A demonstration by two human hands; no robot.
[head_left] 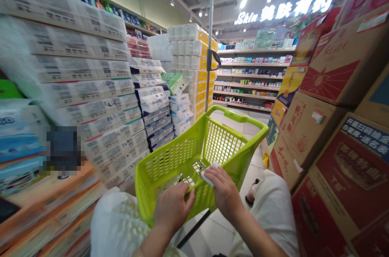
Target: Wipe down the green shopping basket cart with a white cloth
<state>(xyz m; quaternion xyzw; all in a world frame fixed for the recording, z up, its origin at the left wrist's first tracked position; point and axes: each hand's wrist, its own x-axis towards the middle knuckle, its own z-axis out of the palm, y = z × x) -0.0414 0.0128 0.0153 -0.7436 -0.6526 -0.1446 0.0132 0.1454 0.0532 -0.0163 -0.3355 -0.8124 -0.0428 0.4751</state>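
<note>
Gripping the near rim of my lime-green plastic basket [240, 118] with my curled left hand [173, 207], my right hand [224, 190] pinching a white tissue [209, 174] at that rim, wrapped toilet-paper stacks [91, 87] close on the left, cardboard cartons [334, 168] close on the right, a narrow strip of tiled floor [257, 164] open ahead

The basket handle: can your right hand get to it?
Probably yes: your right hand sits on the near rim of the basket, and only the open basket lies between it and the handle. It is pinching a white tissue, though.

A supermarket aisle: toilet-roll packs [91, 75] stacked high, printed cardboard cartons [343, 62], stocked shelves [246, 79], a lit "Skin" sign [284, 11], and a green plastic shopping basket [170, 164].
</note>
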